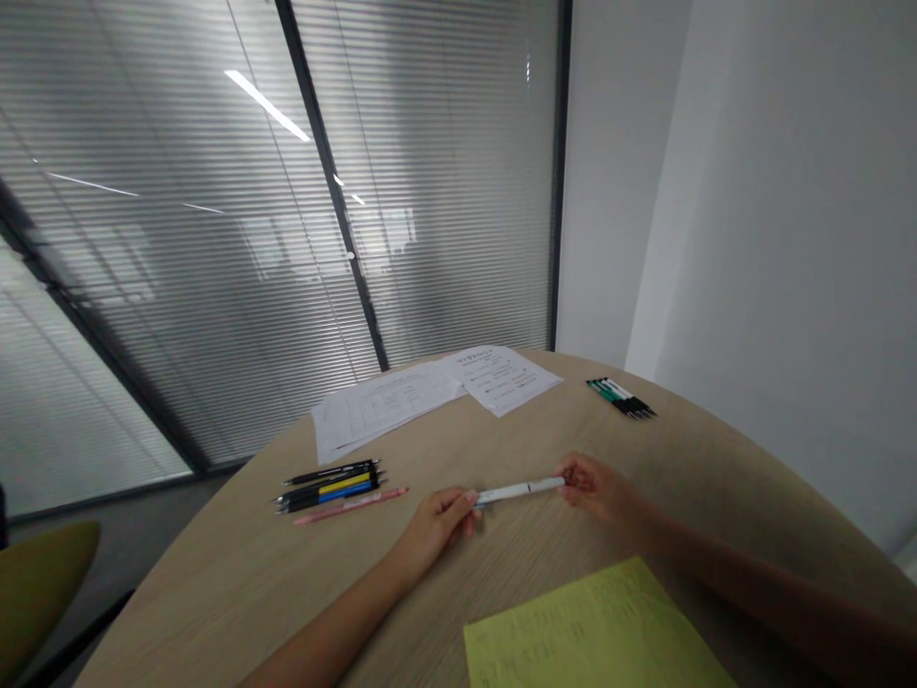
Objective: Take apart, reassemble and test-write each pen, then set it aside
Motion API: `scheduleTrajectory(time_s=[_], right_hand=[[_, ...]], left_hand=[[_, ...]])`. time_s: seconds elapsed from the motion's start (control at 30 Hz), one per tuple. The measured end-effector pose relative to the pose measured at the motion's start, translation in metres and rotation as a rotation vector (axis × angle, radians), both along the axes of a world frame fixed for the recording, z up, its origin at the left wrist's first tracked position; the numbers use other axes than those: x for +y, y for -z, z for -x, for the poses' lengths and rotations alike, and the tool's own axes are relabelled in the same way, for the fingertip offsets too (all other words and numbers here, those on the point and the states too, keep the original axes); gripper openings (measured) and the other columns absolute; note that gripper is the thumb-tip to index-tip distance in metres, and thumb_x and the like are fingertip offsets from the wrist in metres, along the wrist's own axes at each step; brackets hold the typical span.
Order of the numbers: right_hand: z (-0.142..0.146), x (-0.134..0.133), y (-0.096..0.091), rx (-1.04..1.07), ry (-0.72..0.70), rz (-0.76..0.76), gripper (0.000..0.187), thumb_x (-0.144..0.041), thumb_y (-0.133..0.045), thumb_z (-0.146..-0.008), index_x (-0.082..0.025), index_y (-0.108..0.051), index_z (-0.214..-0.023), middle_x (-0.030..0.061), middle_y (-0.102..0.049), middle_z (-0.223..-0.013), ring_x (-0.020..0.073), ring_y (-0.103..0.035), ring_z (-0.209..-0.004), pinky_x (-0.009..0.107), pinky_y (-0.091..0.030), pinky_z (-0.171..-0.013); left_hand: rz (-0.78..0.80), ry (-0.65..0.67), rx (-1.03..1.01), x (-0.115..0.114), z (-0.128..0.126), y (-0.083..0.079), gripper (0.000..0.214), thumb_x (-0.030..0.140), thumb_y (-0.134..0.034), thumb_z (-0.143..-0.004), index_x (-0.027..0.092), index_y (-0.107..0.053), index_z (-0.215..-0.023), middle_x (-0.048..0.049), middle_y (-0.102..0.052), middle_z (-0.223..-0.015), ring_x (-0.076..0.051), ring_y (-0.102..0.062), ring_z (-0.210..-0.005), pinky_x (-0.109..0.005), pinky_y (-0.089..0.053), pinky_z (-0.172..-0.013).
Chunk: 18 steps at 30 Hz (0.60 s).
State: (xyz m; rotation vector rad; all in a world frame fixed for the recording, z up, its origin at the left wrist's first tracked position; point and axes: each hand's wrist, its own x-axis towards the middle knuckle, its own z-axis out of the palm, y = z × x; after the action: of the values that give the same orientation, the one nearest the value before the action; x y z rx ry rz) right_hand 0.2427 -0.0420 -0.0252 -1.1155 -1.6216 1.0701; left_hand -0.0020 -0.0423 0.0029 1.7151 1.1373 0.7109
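Note:
A white pen [520, 491] stretches between my two hands, low over the middle of the table. My left hand [438, 524] pinches its left end between thumb and fingers. At the other end, the fingers of my right hand [591, 485] are closed on the pen's tip. Left of my left hand lies a pink pen [351, 506], beside a bunch of several black, yellow and blue pens [333, 485]. A yellow sheet of paper [580, 631] with handwriting lies in front of me, below the right forearm.
Printed white sheets [391, 401] lie at the table's far side. Several green, white and black pens [620, 397] sit side by side at the far right. The round wooden table [215, 564] borders a glass wall with blinds; a yellow-green chair [47, 583] stands at left.

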Motion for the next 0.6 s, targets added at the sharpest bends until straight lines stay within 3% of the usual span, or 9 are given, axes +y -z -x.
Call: scheduleTrajectory(time_s=[0.17,0.23,0.33,0.47,0.6], right_hand=[[0.001,0.0,0.002,-0.005,0.018,0.02,0.031,-0.041,-0.059,-0.061,-0.02,-0.049,-0.082,-0.004,-0.051,-0.061,0.0085,-0.047,-0.05,0.02,-0.038,-0.048],[-0.001,0.002,0.004,-0.104,0.019,0.06,0.03,-0.047,-0.046,-0.07,-0.018,-0.052,-0.071,-0.004,-0.048,-0.051,0.0074,-0.042,-0.042,0.02,-0.034,-0.042],[-0.005,0.004,0.006,-0.199,0.034,0.108,0.041,-0.05,-0.035,-0.075,-0.018,-0.046,-0.052,-0.0037,-0.043,-0.042,0.007,-0.04,-0.037,0.02,-0.032,-0.039],[-0.006,0.007,0.009,-0.22,0.037,0.122,0.036,-0.047,-0.042,-0.073,-0.018,-0.044,-0.05,-0.0051,-0.042,-0.04,0.0063,-0.038,-0.035,0.019,-0.031,-0.038],[-0.007,0.009,0.01,-0.14,0.012,0.132,0.023,-0.04,-0.055,-0.065,-0.019,-0.046,-0.061,-0.0072,-0.045,-0.044,0.0055,-0.04,-0.037,0.017,-0.029,-0.037]], left_hand=[[0.023,-0.008,-0.028,-0.002,-0.001,-0.004,0.042,0.055,-0.042,-0.069,0.016,-0.048,-0.054,0.0073,-0.036,-0.04,-0.007,-0.027,-0.038,-0.021,-0.018,-0.04],[0.024,0.009,-0.015,-0.003,-0.001,-0.005,0.042,0.055,-0.043,-0.069,0.016,-0.049,-0.054,0.0075,-0.035,-0.039,-0.007,-0.027,-0.038,-0.021,-0.018,-0.041],[0.018,0.023,0.006,-0.003,-0.001,-0.005,0.043,0.056,-0.042,-0.069,0.016,-0.049,-0.054,0.0079,-0.034,-0.039,-0.006,-0.027,-0.038,-0.021,-0.018,-0.041],[0.023,0.01,0.0,-0.002,-0.002,-0.003,0.043,0.056,-0.043,-0.069,0.016,-0.049,-0.054,0.007,-0.037,-0.041,-0.007,-0.029,-0.039,-0.021,-0.02,-0.041],[0.02,-0.016,-0.025,-0.001,-0.001,-0.001,0.043,0.055,-0.043,-0.069,0.016,-0.048,-0.055,0.0062,-0.04,-0.043,-0.007,-0.03,-0.04,-0.02,-0.021,-0.041]])
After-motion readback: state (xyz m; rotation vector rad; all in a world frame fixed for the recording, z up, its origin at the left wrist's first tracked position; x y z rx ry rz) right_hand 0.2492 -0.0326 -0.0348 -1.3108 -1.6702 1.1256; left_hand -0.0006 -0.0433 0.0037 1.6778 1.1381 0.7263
